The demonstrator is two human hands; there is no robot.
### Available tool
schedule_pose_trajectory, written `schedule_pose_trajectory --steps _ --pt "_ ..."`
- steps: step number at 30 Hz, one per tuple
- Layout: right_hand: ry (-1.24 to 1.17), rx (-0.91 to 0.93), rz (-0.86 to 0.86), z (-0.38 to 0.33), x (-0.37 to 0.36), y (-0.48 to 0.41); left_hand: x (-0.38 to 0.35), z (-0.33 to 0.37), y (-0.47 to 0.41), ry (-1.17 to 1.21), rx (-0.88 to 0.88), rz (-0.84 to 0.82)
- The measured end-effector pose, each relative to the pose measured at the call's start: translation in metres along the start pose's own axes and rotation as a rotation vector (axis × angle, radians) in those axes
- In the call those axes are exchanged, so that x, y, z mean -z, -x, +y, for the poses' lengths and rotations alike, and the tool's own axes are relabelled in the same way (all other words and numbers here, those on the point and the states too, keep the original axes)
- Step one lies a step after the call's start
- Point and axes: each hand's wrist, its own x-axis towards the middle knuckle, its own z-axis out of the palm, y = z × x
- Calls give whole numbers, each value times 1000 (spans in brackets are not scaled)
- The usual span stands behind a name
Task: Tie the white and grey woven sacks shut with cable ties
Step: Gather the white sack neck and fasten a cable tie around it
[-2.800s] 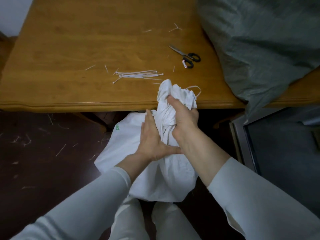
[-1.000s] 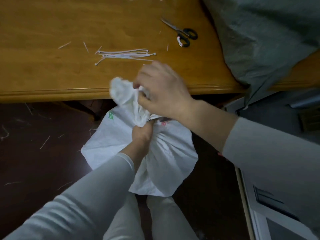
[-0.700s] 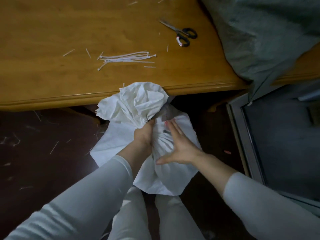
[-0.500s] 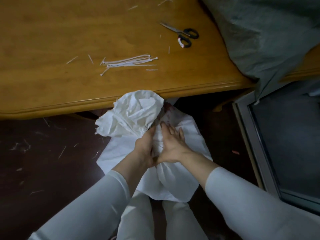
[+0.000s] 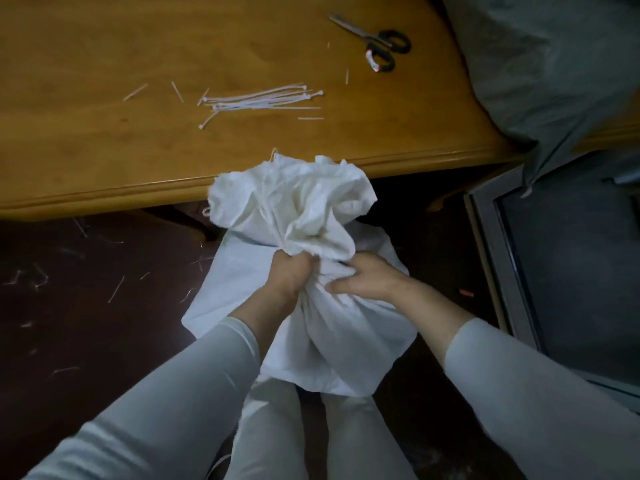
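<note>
Your right hand (image 5: pixel 367 280) now curls onto the gathered neck of the white sack (image 5: pixel 332 344), beside your left hand (image 5: pixel 289 275) gripping it at 6 o'clock. No tie shows on it yet; cable ties (image 5: pixel 259 100) wait at 11 o'clock, grey sack (image 5: pixel 554 64) at 1.

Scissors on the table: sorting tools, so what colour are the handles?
Black, on the metal-bladed scissors; one loop has a whitish patch. Head view.

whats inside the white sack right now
Nothing of the contents shows: the left hand grips the white sack at its gathered neck, the right hand holds it beside, and the ruffled mouth hides the inside.
</note>
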Motion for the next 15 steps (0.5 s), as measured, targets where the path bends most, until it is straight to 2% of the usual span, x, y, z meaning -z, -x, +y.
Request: schedule_pose_trajectory --steps 1,3,5,6,7,8,11,15 --pt "-43 57 150 4 -2 8 2 1 -4 -27 -9 -37" --pt "25 386 503 11 -5 27 3 3 -13 -73 11 -88" --pt "353 799 600 18 -3 36 0 6 -17 -108 25 -151" --pt "571 947 558 24 4 30 -3 7 -17 -125 27 -191" --pt "786 1008 530 27 12 18 -5 7 -18 -159 18 -222" --pt "935 1004 502 24 22 5 -7 7 -18 -191 -2 -248" --pt "1092 973 312 2 47 -31 -6 4 -21 -215 -13 -324" --pt "1544 893 110 -30 46 -57 -4 -2 -26 -203 -60 -355"
